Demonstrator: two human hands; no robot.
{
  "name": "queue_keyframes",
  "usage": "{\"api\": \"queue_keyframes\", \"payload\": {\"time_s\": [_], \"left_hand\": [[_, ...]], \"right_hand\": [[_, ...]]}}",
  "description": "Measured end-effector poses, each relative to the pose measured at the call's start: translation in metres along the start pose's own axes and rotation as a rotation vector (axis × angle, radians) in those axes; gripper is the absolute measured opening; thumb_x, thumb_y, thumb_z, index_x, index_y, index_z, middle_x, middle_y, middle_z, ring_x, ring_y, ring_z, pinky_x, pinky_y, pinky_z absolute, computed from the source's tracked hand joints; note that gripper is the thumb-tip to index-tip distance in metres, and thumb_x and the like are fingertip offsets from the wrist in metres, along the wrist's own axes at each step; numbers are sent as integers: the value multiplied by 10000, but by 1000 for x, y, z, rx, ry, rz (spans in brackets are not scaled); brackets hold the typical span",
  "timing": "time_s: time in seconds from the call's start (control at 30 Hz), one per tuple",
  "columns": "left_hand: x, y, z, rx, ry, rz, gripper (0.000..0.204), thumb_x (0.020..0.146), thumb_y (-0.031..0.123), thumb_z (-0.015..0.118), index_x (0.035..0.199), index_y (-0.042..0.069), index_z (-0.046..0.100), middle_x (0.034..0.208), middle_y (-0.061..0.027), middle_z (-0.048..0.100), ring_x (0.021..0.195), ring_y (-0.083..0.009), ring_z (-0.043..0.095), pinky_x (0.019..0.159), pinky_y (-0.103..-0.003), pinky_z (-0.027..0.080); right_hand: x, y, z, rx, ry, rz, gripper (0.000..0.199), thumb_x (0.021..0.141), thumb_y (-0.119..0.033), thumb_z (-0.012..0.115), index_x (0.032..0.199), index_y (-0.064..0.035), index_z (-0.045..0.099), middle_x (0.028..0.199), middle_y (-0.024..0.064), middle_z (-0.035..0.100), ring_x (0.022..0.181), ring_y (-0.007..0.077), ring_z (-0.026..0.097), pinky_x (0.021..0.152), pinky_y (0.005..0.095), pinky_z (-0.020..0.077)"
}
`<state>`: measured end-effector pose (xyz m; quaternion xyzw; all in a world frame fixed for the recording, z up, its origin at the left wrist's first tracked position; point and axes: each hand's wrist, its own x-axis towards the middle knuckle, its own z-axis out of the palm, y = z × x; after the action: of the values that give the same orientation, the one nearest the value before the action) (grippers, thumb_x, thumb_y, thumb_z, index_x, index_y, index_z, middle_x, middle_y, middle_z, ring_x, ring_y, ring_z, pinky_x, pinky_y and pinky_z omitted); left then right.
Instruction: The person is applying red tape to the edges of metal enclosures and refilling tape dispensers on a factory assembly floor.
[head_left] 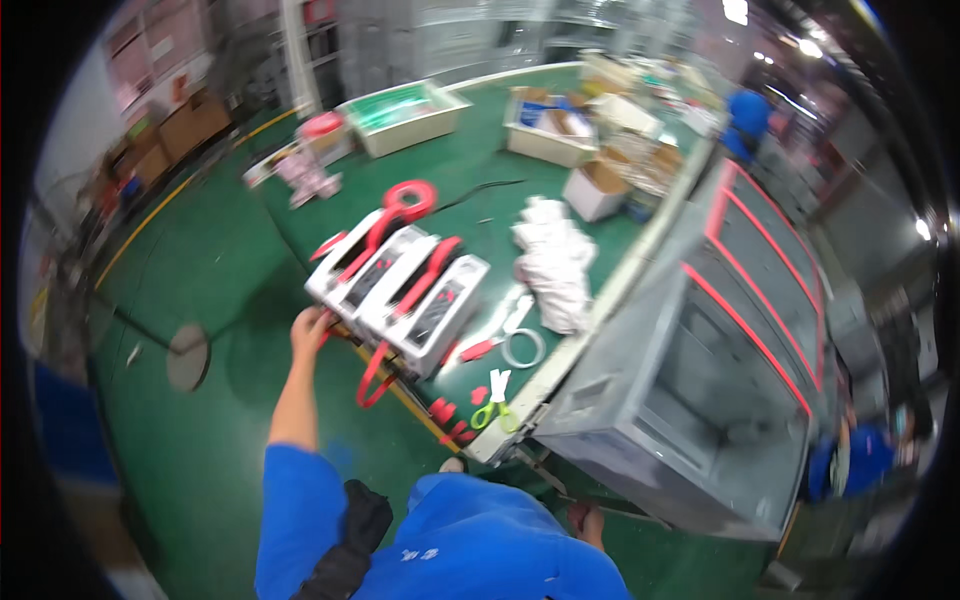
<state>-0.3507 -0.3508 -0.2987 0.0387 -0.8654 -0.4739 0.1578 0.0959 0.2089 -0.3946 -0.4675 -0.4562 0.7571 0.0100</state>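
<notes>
My left hand (309, 328) is at the near left corner of a white box-shaped unit (398, 338) with a dark panel, its fingers closed on a red tape strip. A similar white unit stands beside it. Red tape lies across both units, and a loop of red strip (370, 385) hangs over the table edge. One roll of red tape (410, 200) rests at their far end. My right hand (587, 522) hangs low beside my body, blurred, its fingers not clear. Green-handled scissors (494, 408) lie near the table corner, beside red scraps (443, 409).
On the green table (490, 225) lie a crumpled white cloth (553, 265), a pale ring-shaped roll (523, 348) and a red-handled tool (480, 348). Bins and boxes stand farther back. A large grey metal cabinet (620, 400) with red-edged openings is at right. People in blue are beyond it.
</notes>
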Motion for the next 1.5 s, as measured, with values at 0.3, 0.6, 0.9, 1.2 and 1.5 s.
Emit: {"api": "queue_keyframes", "payload": {"time_s": [0.3, 0.6, 0.9, 1.2, 1.5], "left_hand": [[-74, -100, -204, -860, 875, -423, 338, 804, 256, 556, 1033, 9, 584, 555, -2, 398, 458, -103, 351, 414, -211, 235], [-126, 23, -338, -706, 737, -150, 252, 873, 222, 456, 1078, 84, 505, 631, 37, 407, 439, -44, 319, 366, -168, 228], [-294, 338, -65, -387, -1004, 393, 64, 814, 42, 574, 871, 14, 562, 639, -29, 544, 541, -75, 524, 498, -208, 422], [-381, 393, -27, -432, -1379, 313, 316, 811, 69, 592, 1110, 5, 512, 705, -21, 590, 605, -56, 549, 540, -199, 433], [-314, 386, 11, -145, -1441, 413, 128, 775, 66, 630, 851, -37, 624, 650, -44, 608, 556, -70, 565, 522, -203, 462]], "right_hand": [[-49, -61, 130, -160, -14, -110, 338, 886, -258, 357, 978, 5, 550, 897, 127, 621, 770, 195, 612, 671, 288, 488], [-117, -102, 222, -582, -448, -744, 274, 867, -201, 493, 1064, -12, 521, 955, 104, 599, 857, 180, 584, 773, 293, 454], [-292, -176, 212, -812, -683, -1398, 226, 772, -160, 599, 965, -53, 553, 892, 103, 548, 780, 260, 568, 669, 337, 470], [-356, -170, 60, -775, -238, -1303, 66, 749, -48, 625, 814, -35, 615, 734, 67, 574, 637, 170, 564, 564, 261, 450], [-377, -232, -71, -454, 47, -836, 225, 767, -33, 612, 991, -23, 598, 693, 15, 595, 586, 55, 561, 527, 192, 469]]}}
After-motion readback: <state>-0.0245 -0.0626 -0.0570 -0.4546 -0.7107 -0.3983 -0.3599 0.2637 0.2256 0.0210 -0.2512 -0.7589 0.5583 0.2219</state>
